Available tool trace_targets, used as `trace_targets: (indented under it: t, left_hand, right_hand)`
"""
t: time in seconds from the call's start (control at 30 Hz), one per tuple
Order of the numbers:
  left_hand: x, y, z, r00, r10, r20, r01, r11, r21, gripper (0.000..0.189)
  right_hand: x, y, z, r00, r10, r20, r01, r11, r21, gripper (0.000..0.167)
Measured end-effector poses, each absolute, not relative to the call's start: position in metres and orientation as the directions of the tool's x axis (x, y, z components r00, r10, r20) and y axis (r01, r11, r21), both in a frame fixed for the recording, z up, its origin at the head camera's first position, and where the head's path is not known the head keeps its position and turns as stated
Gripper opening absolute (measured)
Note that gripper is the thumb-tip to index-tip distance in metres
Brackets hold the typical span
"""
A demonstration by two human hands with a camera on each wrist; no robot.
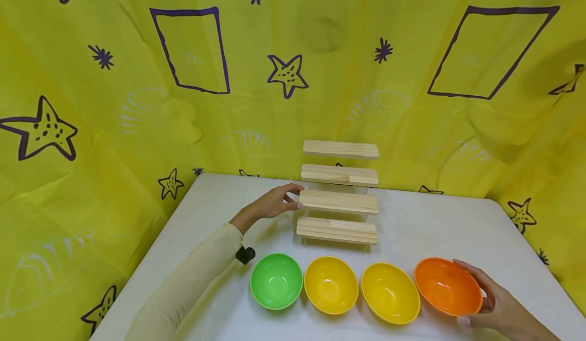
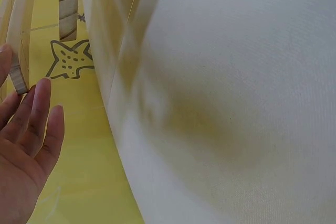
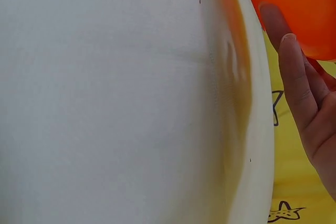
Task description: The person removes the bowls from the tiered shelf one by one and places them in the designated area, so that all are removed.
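A tiered wooden display stand with several pale boards rises at the back of the table. My left hand holds the left end of its second board from the bottom, thumb and fingers on opposite sides. In the left wrist view, the board's end sits between the thumb and fingers. On the far right, my right hand grips an orange bowl by its right side, fingers behind and thumb in front. The right wrist view shows the fingers against the bowl's outer wall.
A green bowl and two yellow bowls, one left and one right, stand in a row left of the orange bowl. The white tabletop meets a yellow curtain with starfish drawings behind and at both sides.
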State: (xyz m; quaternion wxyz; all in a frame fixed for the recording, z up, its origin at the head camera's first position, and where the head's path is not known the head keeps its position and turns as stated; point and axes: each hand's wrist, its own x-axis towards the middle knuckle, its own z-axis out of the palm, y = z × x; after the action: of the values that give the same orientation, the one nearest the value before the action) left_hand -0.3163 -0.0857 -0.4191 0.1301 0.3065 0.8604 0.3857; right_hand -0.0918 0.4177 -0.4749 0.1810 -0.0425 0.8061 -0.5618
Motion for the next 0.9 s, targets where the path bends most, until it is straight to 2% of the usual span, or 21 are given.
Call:
trace_targets:
  t: [0.13, 0.27, 0.4, 0.7, 0.9]
  left_hand:
    - [-0.3166, -0.0864, -0.4200, -0.784, 0.621, 0.009, 0.420, 0.520, 0.744, 0.056]
    - [-0.3173, -0.0866, -0.4204, -0.781, 0.624, 0.010, 0.422, 0.516, 0.746, 0.057]
    - [-0.3174, -0.0871, -0.4208, -0.780, 0.625, 0.015, 0.425, 0.513, 0.745, 0.057]
    - [-0.3174, -0.0863, -0.4210, -0.779, 0.626, 0.016, 0.422, 0.506, 0.752, 0.054]
    - [-0.3179, -0.0863, -0.4209, -0.782, 0.624, 0.018, 0.422, 0.507, 0.752, 0.054]
  right_hand:
    - [-0.0900, 0.4146, -0.4743, -0.893, -0.208, -0.400, 0.301, 0.384, -0.873, 0.068]
    - [-0.0870, 0.4116, -0.4769, -0.868, -0.205, -0.452, 0.368, 0.345, -0.863, 0.067]
    - [-0.0866, 0.4114, -0.4773, -0.851, -0.226, -0.474, 0.401, 0.303, -0.864, 0.069]
    - [-0.0858, 0.4112, -0.4781, -0.840, -0.194, -0.507, 0.426, 0.344, -0.837, 0.068]
    - [-0.0866, 0.4163, -0.4786, -0.817, -0.255, -0.517, 0.438, 0.307, -0.845, 0.068]
